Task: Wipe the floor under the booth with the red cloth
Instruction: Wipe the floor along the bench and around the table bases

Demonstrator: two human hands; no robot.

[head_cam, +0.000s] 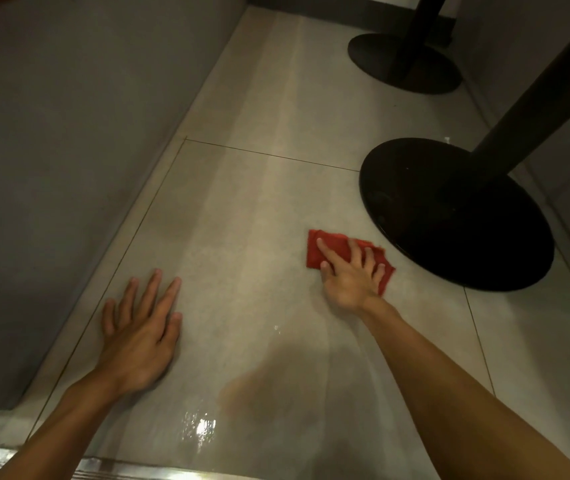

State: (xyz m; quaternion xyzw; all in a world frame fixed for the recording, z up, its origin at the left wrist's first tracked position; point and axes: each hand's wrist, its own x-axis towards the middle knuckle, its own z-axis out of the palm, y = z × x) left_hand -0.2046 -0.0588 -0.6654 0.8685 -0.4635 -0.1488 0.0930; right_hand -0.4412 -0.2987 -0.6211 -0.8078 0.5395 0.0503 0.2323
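A folded red cloth (325,247) lies flat on the glossy beige tile floor (259,209), just left of a black round table base. My right hand (349,275) presses on the cloth with spread, straight fingers and covers its near half. My left hand (141,330) rests flat on the floor to the left, fingers straight, close to the grey booth side.
The grey booth panel (68,150) walls off the whole left side. A black round table base (456,213) with its post stands right of the cloth, and a second base (404,64) stands farther back. A metal strip (103,469) runs along the near edge.
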